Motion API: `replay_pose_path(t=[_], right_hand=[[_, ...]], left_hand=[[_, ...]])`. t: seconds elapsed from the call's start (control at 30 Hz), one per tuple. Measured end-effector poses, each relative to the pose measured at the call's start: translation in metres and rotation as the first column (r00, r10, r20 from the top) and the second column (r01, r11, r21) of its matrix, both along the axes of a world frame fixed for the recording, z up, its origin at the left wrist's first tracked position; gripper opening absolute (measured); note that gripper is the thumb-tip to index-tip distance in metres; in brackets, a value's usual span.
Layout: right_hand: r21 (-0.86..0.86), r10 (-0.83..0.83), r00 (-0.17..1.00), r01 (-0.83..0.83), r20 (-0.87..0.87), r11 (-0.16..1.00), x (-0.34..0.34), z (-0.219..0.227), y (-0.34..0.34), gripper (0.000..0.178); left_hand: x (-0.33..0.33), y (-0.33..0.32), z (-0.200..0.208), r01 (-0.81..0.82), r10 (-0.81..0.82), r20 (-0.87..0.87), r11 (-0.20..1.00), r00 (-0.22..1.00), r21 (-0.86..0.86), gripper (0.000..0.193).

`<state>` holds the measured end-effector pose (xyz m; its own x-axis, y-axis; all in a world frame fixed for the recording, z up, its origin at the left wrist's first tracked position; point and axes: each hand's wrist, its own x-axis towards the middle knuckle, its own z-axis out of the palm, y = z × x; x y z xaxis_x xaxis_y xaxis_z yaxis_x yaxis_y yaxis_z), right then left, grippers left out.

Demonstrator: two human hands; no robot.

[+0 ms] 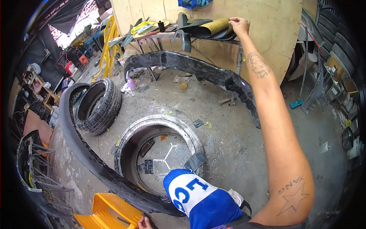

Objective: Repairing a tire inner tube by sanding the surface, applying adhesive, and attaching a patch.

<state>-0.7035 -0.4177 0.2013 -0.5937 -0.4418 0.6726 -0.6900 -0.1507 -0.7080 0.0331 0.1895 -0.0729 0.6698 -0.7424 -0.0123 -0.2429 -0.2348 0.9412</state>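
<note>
My right hand [240, 26] reaches far out at the top, fingers pinched on the edge of a curled yellow-brown sheet that looks like sandpaper [215, 27]. Dark sheets [194, 24] lie around and under it on a narrow bench. Only the fingertips of my left hand [145, 222] show at the lower edge, curled beside a yellow-orange plastic piece [110, 210]. Whatever those fingers hold is hidden. A long black curved car trim piece [91, 152] arcs across the floor at left, passing close above that hand.
A round wheel barrel [124, 141] lies near the middle, with a worn tyre [101, 107] at left. Another black curved panel [190, 63] bends beneath the bench. Blue-and-white cloth [206, 194] covers my leg. A purple bottle [131, 84] stands near the panel; a plywood board [270, 38] rises behind.
</note>
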Motion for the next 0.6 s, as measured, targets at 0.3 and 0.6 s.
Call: replay_pose_path(t=[0.3, 0.6], right_hand=[[0.287, 0.276, 0.961, -0.258, -0.023, 0.922, -0.046, 0.01, 0.016, 0.048], [-0.012, -0.018, 0.919, 0.014, -0.393, 1.0, -0.082, 0.06, -0.009, 0.017]], left_hand=[[-0.001, -0.002, 0.001, 0.038, -0.037, -0.023, 0.999, 0.999, 0.038, 0.029], [-0.003, -0.017, 0.002, 0.067, -0.067, -0.011, 0.995, 0.998, 0.072, 0.032]])
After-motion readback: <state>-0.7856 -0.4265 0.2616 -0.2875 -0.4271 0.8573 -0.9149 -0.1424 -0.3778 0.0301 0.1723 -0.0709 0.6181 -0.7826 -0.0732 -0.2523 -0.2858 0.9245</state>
